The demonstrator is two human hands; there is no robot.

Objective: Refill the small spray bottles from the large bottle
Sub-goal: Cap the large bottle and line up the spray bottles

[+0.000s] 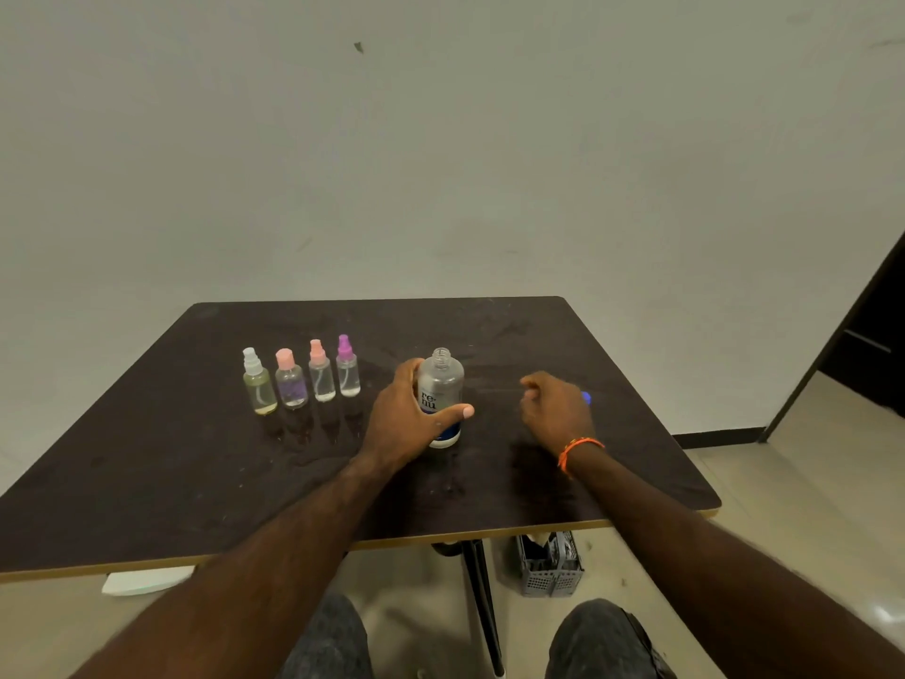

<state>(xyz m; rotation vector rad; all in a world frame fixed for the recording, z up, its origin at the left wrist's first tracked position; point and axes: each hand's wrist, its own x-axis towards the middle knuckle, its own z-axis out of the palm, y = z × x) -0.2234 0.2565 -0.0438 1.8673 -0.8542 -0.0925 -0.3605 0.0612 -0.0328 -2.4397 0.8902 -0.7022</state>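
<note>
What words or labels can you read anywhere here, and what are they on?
"re-nu": on the label of the large bottle, which the left hand grips.
Smaller print below that word on the same label: too blurred to read.
Purple marks on the second spray bottle from the left: unreadable.
Other three spray bottles: no text visible.

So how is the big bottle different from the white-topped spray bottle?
The big bottle has no cap on its threaded neck; the white-topped bottle wears its sprayer. The big bottle is gripped by the left hand; the white-topped bottle stands untouched. The big one looks clear; the small one's yellowish. Both stand upright.
</note>
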